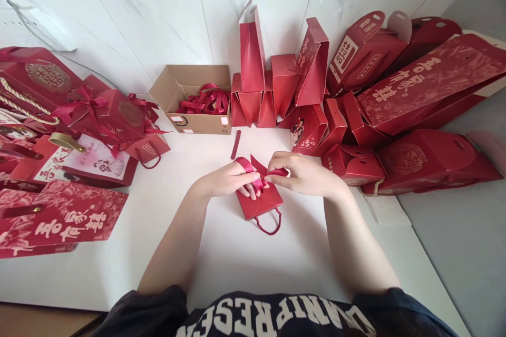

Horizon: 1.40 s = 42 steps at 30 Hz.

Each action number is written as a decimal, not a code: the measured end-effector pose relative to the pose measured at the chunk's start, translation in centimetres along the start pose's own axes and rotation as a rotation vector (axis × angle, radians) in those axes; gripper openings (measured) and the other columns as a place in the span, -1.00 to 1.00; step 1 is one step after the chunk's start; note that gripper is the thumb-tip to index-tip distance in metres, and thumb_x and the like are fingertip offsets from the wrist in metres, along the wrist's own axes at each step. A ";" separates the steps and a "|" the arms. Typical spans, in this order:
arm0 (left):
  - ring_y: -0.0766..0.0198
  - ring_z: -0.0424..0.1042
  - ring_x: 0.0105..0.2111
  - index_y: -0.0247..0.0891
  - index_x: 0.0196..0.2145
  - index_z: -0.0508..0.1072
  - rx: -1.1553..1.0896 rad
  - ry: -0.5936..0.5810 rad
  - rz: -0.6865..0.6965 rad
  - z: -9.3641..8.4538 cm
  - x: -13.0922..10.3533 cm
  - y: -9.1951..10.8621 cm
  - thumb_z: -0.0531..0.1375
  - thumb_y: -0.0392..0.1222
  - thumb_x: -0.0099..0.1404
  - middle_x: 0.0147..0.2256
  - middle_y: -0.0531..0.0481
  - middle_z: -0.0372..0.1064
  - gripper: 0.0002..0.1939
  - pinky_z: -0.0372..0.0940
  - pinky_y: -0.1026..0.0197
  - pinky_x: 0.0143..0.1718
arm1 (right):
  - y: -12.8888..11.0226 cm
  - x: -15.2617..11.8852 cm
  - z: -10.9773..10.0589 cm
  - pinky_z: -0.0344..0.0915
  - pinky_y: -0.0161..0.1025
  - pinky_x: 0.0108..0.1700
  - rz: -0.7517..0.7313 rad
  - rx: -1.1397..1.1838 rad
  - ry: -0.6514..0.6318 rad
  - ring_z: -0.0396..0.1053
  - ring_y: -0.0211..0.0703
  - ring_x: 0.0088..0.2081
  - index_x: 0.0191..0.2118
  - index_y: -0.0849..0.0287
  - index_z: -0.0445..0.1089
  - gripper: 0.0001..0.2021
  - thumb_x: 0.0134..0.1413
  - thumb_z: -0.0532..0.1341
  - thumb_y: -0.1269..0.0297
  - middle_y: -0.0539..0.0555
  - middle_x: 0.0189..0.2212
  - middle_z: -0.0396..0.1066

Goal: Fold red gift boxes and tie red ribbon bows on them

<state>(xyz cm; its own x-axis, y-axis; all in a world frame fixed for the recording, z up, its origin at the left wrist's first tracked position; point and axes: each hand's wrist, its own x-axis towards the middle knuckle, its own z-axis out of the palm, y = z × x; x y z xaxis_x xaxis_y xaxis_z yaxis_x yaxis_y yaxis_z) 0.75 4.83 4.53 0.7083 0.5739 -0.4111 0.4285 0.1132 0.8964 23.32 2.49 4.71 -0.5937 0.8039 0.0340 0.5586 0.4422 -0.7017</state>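
Red satin-like ribbon (pixel 259 184) pinched in both grips, left hand (pixel 231 178) and right hand (pixel 298 169), presumably for control. Small red bag (pixel 264 204) lies beneath on counter (pixel 229 268), cord handle (pixel 269 233) toward person, clear of fingers. Open carton (pixel 203 125) beyond leaves spare ribbons (pixel 207 101) reachable.

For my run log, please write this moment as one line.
left hand: holds ribbon; right hand: pinches ribbon; beneath: red box, rope handle

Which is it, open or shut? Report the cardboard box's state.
Open: the cardboard box has its top uncovered, and red ribbons show inside.
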 end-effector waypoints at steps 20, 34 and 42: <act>0.32 0.51 -0.37 -0.28 -0.26 0.59 0.030 -0.023 0.075 -0.5 0.2 -0.5 0.01 0.05 0.43 -0.23 -0.10 0.54 -0.55 0.41 0.31 -0.31 | -3.9 -6.7 6.0 0.40 -0.05 0.00 -0.312 -0.072 -0.008 0.39 0.00 0.01 -0.20 0.13 0.37 -0.84 0.18 0.12 0.51 0.18 -0.15 0.47; 0.20 0.50 -0.35 -0.34 -0.34 0.52 0.164 -0.009 0.173 -0.3 0.7 -1.3 0.32 -0.16 0.14 -0.34 -0.10 0.53 -0.82 0.38 0.19 -0.32 | -3.6 -7.0 6.6 0.39 -0.12 -0.04 -0.278 0.040 -0.013 0.43 -0.05 -0.07 -0.26 0.14 0.36 -0.92 0.21 0.23 0.26 0.15 -0.19 0.47; 0.33 0.34 -0.48 -0.25 -0.41 0.49 0.485 0.102 0.267 0.6 0.0 0.0 0.22 -0.30 0.12 -0.43 0.07 0.43 -0.95 0.22 0.27 -0.42 | -0.1 -4.5 4.0 0.29 -0.06 0.07 -0.059 0.085 0.283 0.38 -0.05 -0.01 -0.16 0.08 0.38 -0.85 0.34 0.07 0.27 0.11 -0.08 0.45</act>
<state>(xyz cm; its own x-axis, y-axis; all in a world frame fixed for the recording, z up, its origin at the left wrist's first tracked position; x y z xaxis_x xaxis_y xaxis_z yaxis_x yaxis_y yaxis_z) 1.12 4.33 4.38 0.7801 0.6095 -0.1410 0.4676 -0.4184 0.7787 23.65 -2.79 1.75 -0.4323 0.8618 0.2653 0.4701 0.4665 -0.7492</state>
